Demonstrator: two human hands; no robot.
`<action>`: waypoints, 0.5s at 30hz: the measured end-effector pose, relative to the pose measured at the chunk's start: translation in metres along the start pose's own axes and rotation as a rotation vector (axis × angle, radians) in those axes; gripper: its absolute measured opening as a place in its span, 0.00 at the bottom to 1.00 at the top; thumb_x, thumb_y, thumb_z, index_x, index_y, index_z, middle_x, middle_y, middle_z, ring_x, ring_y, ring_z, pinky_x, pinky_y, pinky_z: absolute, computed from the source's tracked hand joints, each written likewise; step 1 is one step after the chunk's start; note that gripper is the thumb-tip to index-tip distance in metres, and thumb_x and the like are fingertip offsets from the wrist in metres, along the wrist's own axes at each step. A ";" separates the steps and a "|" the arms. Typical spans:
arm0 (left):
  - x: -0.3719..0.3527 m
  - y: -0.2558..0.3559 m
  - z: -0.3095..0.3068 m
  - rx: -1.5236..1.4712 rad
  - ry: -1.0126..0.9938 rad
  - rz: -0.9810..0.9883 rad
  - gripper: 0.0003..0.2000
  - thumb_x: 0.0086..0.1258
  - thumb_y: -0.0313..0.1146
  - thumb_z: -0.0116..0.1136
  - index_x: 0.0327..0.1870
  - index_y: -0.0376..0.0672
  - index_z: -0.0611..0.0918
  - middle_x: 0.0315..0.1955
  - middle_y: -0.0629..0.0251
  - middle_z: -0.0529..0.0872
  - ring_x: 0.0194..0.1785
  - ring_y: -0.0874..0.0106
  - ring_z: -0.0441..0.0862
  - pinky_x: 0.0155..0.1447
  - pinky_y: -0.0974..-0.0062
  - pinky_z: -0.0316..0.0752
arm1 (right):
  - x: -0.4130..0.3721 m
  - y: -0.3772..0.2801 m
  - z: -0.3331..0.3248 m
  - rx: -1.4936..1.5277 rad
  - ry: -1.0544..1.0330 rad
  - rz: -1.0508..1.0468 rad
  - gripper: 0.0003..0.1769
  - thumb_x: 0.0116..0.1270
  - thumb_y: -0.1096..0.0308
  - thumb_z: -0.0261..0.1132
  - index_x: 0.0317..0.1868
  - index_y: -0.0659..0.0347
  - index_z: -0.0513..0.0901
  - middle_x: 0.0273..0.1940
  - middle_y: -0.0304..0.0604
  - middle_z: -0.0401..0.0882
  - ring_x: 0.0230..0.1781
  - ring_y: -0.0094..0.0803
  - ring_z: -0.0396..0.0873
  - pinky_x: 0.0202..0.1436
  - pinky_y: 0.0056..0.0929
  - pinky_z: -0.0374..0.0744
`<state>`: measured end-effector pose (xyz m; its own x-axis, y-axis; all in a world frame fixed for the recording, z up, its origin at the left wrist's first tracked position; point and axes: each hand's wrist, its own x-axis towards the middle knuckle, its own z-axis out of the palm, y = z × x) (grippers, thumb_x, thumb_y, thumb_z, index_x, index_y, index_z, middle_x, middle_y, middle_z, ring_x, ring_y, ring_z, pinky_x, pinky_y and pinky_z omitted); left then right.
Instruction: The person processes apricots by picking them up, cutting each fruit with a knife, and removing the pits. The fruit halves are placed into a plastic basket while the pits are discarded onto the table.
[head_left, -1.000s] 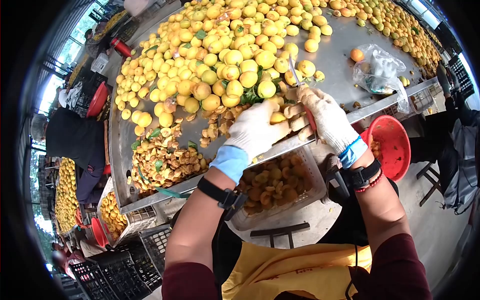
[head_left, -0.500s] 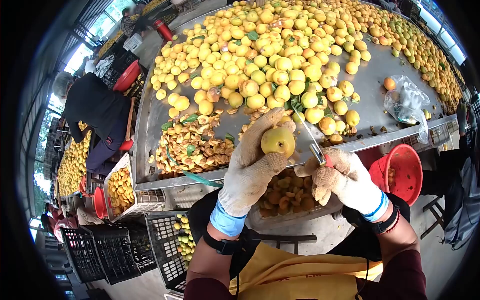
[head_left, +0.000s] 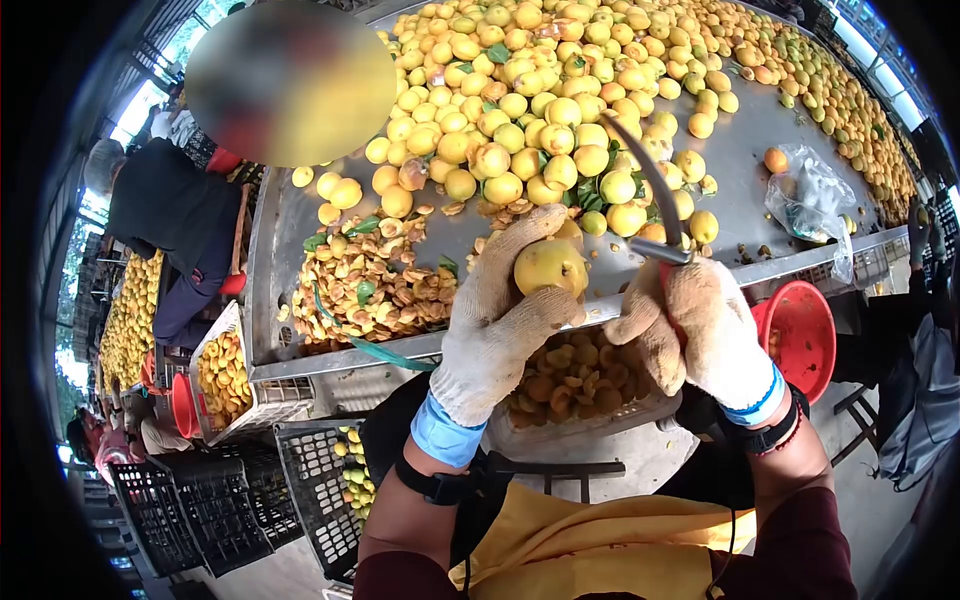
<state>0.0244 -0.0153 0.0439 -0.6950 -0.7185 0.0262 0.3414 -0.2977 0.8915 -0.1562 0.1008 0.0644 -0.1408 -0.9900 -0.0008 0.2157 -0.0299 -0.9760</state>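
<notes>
My left hand (head_left: 500, 310), in a worn knit glove, grips a yellow apricot (head_left: 548, 266) and holds it up in front of the table edge. My right hand (head_left: 700, 325), also gloved, is closed around the red handle of a small knife (head_left: 648, 190), whose curved blade points up and away, just right of the fruit. Behind both hands a big heap of yellow apricots (head_left: 540, 110) covers the metal table (head_left: 740, 150). A pile of cut apricot halves (head_left: 375, 285) lies on the table to the left of my left hand.
A clear crate of halved fruit (head_left: 575, 385) sits under the table edge below my hands. A red bowl (head_left: 805, 335) is at the right, a plastic bag (head_left: 812, 200) on the table. A person in dark clothes (head_left: 165, 225) works at left beside black crates (head_left: 215, 505).
My left hand picked an apricot off the pile and lifted it toward me. The right hand drew back from the heap and turned the knife so its blade points upward.
</notes>
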 end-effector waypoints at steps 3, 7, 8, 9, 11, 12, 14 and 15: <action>0.000 -0.006 -0.003 0.057 -0.018 0.058 0.30 0.70 0.18 0.61 0.75 0.36 0.70 0.60 0.56 0.81 0.56 0.71 0.82 0.58 0.74 0.82 | -0.005 0.025 -0.002 0.214 -0.095 0.130 0.20 0.83 0.58 0.58 0.59 0.68 0.84 0.45 0.37 0.87 0.40 0.19 0.83 0.43 0.18 0.79; -0.004 -0.003 0.000 0.092 -0.006 0.083 0.31 0.69 0.17 0.62 0.75 0.35 0.70 0.59 0.56 0.81 0.56 0.71 0.82 0.59 0.74 0.81 | 0.003 0.023 0.009 -0.094 -0.071 0.052 0.18 0.81 0.60 0.60 0.54 0.66 0.86 0.40 0.35 0.87 0.36 0.18 0.81 0.41 0.20 0.79; -0.006 -0.002 0.003 0.086 -0.001 0.104 0.31 0.69 0.17 0.62 0.75 0.35 0.70 0.59 0.56 0.81 0.56 0.71 0.82 0.60 0.73 0.81 | 0.005 0.024 0.011 -0.265 -0.077 -0.091 0.17 0.80 0.60 0.60 0.52 0.65 0.87 0.37 0.36 0.87 0.33 0.19 0.81 0.38 0.21 0.79; -0.008 -0.003 0.004 0.079 0.000 0.125 0.31 0.69 0.17 0.62 0.75 0.34 0.69 0.59 0.56 0.81 0.56 0.71 0.82 0.61 0.73 0.80 | 0.001 0.016 0.014 -0.265 -0.067 -0.005 0.17 0.79 0.59 0.61 0.48 0.64 0.88 0.32 0.38 0.87 0.27 0.22 0.81 0.33 0.22 0.79; -0.014 -0.001 -0.001 0.203 0.025 0.123 0.30 0.69 0.17 0.60 0.75 0.34 0.70 0.59 0.57 0.81 0.56 0.71 0.82 0.62 0.73 0.79 | 0.000 0.007 0.022 -0.238 -0.057 0.073 0.18 0.79 0.58 0.60 0.49 0.64 0.88 0.32 0.40 0.87 0.26 0.23 0.82 0.32 0.23 0.79; -0.013 -0.002 -0.002 0.317 0.037 0.124 0.30 0.69 0.17 0.59 0.74 0.34 0.70 0.59 0.57 0.81 0.57 0.70 0.81 0.62 0.73 0.79 | -0.001 0.001 0.024 -0.218 -0.032 0.147 0.18 0.79 0.57 0.60 0.50 0.64 0.88 0.32 0.41 0.88 0.25 0.24 0.83 0.32 0.24 0.80; -0.012 0.000 0.005 0.374 0.080 0.205 0.30 0.68 0.16 0.53 0.74 0.31 0.69 0.58 0.55 0.81 0.57 0.70 0.80 0.66 0.71 0.76 | 0.000 0.007 0.023 -0.306 -0.020 -0.009 0.19 0.81 0.57 0.57 0.54 0.62 0.88 0.34 0.44 0.91 0.25 0.27 0.85 0.31 0.26 0.82; -0.012 -0.001 0.006 0.318 0.042 0.227 0.30 0.68 0.18 0.53 0.75 0.30 0.69 0.60 0.54 0.80 0.58 0.69 0.79 0.68 0.69 0.75 | -0.001 -0.001 0.025 -0.127 -0.050 0.169 0.18 0.82 0.58 0.56 0.55 0.59 0.87 0.36 0.44 0.90 0.25 0.28 0.86 0.31 0.27 0.82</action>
<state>0.0290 -0.0026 0.0458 -0.5960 -0.7705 0.2262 0.2657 0.0766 0.9610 -0.1317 0.0988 0.0705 -0.0645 -0.9852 -0.1589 0.1081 0.1514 -0.9825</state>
